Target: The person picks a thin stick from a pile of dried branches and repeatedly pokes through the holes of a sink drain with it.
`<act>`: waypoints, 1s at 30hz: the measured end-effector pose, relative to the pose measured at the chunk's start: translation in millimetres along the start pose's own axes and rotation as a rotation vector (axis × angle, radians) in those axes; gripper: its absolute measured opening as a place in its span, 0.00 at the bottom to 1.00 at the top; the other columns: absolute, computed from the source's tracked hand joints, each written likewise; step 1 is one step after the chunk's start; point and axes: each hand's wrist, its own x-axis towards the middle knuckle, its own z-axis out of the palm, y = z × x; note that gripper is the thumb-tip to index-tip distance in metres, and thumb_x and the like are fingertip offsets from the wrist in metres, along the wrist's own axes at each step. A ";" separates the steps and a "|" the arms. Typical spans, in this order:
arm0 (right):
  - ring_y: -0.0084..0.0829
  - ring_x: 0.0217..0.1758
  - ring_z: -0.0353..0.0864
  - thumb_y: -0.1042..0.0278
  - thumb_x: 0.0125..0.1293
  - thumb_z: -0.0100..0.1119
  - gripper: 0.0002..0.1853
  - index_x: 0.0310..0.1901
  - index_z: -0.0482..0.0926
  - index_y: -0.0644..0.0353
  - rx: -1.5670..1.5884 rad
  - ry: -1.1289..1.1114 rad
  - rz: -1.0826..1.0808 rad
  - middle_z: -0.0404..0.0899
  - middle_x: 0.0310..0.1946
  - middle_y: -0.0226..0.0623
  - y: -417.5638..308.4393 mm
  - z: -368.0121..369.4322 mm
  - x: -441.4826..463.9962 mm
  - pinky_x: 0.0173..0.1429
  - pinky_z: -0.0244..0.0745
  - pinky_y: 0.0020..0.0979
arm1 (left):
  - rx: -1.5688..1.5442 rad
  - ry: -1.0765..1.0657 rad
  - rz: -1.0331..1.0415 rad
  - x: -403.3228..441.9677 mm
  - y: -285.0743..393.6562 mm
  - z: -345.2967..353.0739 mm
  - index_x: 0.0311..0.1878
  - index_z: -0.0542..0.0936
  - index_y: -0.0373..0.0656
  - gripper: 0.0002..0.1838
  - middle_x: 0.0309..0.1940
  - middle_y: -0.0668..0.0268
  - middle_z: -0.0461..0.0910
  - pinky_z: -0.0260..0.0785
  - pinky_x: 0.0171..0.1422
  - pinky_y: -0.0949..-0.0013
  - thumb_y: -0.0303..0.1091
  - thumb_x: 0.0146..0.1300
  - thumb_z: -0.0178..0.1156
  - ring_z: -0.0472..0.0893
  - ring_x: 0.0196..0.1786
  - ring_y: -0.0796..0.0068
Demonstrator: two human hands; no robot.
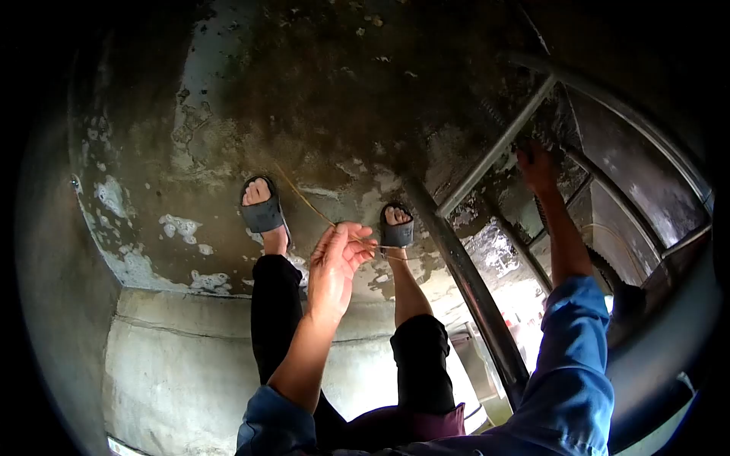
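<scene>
My left hand [341,249] is raised in front of me, its thumb and fingers closed on a thin yellowish strand [303,196]. The strand looks like a straw or a wire; I cannot tell which. One long end slants up and left from the fingers, and a short end sticks out on the right. My right hand [538,169] reaches down among the bars of a metal tube frame [498,144]. It is in deep shade, so its fingers and anything in them are hard to make out. A dark ribbed hose [602,267] runs close to my right forearm.
My feet, in dark slide sandals [265,216], stand on a stained floor [228,144] with pale peeling patches. A pale wall [175,357] is behind me. The frame's long leg [475,292] slants along my right side, beside a large rounded dark surface [661,334].
</scene>
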 end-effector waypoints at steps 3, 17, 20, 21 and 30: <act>0.38 0.26 0.74 0.60 0.57 0.48 0.21 0.49 0.66 0.65 -0.246 0.020 -0.139 0.73 0.22 0.45 5.2 -10.9 1.3 0.32 0.70 0.37 | 0.001 -0.021 -0.009 0.6 -1.8 -1.3 0.37 0.70 0.39 0.12 0.34 0.62 0.74 0.64 0.41 0.72 0.39 0.61 0.45 0.73 0.36 0.73; 0.31 0.11 0.69 0.62 0.59 0.44 0.15 0.24 0.70 0.65 -0.357 -0.681 0.220 0.69 0.11 0.41 -7.9 -15.9 10.6 0.15 0.65 0.35 | -0.022 -0.029 -0.008 0.1 5.2 0.1 0.38 0.71 0.40 0.12 0.35 0.61 0.74 0.65 0.42 0.71 0.38 0.60 0.45 0.73 0.37 0.72; 0.30 0.10 0.67 0.62 0.58 0.47 0.12 0.31 0.71 0.64 -0.124 -0.551 0.416 0.68 0.11 0.39 -17.1 -22.9 -2.8 0.14 0.64 0.34 | -0.048 -0.007 -0.004 -2.0 11.7 -4.2 0.38 0.71 0.39 0.12 0.34 0.61 0.74 0.65 0.42 0.71 0.38 0.60 0.45 0.74 0.36 0.73; 0.29 0.09 0.66 0.61 0.57 0.48 0.13 0.34 0.71 0.64 0.241 -0.583 0.667 0.67 0.12 0.37 -27.5 -44.0 -9.1 0.14 0.64 0.33 | -0.054 -0.005 0.003 -3.0 10.6 -3.4 0.38 0.71 0.39 0.12 0.34 0.61 0.74 0.65 0.43 0.71 0.39 0.60 0.45 0.74 0.36 0.73; 0.28 0.07 0.65 0.63 0.53 0.49 0.11 0.21 0.68 0.61 0.010 -0.492 0.497 0.67 0.10 0.37 -23.9 -20.5 14.3 0.11 0.62 0.29 | -0.049 -0.056 -0.026 -3.6 11.1 -7.2 0.39 0.70 0.41 0.12 0.36 0.62 0.73 0.64 0.43 0.70 0.39 0.61 0.44 0.73 0.38 0.70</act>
